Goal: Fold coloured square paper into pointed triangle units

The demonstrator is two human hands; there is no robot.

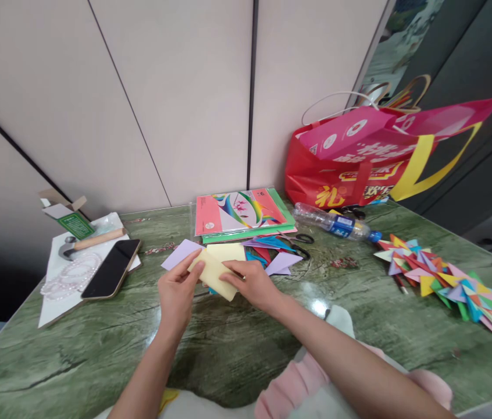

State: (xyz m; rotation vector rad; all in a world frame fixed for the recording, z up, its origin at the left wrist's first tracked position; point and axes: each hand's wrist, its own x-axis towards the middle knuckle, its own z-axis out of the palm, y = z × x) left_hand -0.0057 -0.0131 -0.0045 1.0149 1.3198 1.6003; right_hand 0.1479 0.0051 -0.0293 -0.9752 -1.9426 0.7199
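A small pale yellow sheet of paper (213, 272) is held between my two hands, just above the green marble-patterned table (132, 349). My left hand (179, 283) pinches its left end with thumb and fingers. On its right end, my right hand (249, 279) closes thumb and fingers. Right behind lies more pale yellow paper (227, 251). A lilac paper piece (180, 254) rests by my left fingers. To the right of my hands are blue and red folded papers (267, 242), another lilac piece (281, 263) and black-handled scissors (302, 238).
At the back lies a pack of coloured paper (241, 212). A plastic bottle (342, 226), a red bag (350, 163) and a pile of folded paper pieces (446, 279) are on the right. On the left are a phone (113, 269), a hammer (97, 238), beads (71, 276) and a small box (74, 221).
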